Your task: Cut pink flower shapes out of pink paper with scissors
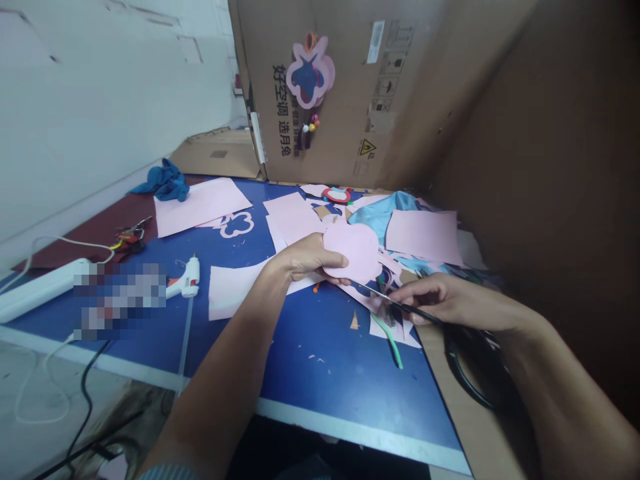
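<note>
My left hand [310, 259] grips a pink paper shape [354, 248] with a scalloped outline, thumb on top and fingers beneath. In my right hand [445, 303] is a pair of black-handled scissors [467, 373]; the fingers are around the part near the blades and the handle loops hang below toward me. The blades point left and reach the lower edge of the paper shape; whether they touch it I cannot tell. Pink paper offcuts [393, 327] and a curved green strip [389, 340] lie on the blue table [320, 373] below.
A white glue gun [187, 277] and a white power strip [43, 290] with cords lie left. Pink sheets [200, 203], a flower-shaped paper outline [237, 225] and blue cloth [167, 180] lie farther back. A cardboard wall [345, 147] bears a hanging pink flower ornament [326, 73].
</note>
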Available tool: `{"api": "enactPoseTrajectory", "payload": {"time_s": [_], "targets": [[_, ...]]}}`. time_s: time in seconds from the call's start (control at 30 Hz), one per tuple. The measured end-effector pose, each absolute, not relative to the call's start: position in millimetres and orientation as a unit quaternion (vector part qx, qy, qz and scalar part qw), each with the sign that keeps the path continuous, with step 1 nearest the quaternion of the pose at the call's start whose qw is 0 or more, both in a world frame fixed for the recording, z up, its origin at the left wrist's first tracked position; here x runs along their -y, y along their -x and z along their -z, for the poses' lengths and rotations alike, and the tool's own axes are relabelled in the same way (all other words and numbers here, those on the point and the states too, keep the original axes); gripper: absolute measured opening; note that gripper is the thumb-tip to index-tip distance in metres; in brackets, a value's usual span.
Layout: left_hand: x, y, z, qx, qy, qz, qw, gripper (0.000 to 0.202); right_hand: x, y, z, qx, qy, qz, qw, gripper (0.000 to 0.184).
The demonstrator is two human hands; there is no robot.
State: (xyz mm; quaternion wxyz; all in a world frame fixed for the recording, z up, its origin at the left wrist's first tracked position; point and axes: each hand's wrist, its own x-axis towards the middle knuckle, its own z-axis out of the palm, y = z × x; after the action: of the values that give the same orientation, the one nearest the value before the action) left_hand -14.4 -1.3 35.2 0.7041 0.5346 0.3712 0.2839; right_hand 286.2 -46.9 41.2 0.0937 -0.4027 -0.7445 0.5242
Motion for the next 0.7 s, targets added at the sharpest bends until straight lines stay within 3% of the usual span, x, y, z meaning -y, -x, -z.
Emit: {"api": "enactPoseTrajectory", "payload": {"time_s": [0.7], "targets": [[0.8, 14.7, -34.4, -0.388, -0.514, -0.287, 0.709, 0.031, 48.4, -280.2, -47.7, 0.750, 0.395, -0.523, 0.084, 0.047]]}}
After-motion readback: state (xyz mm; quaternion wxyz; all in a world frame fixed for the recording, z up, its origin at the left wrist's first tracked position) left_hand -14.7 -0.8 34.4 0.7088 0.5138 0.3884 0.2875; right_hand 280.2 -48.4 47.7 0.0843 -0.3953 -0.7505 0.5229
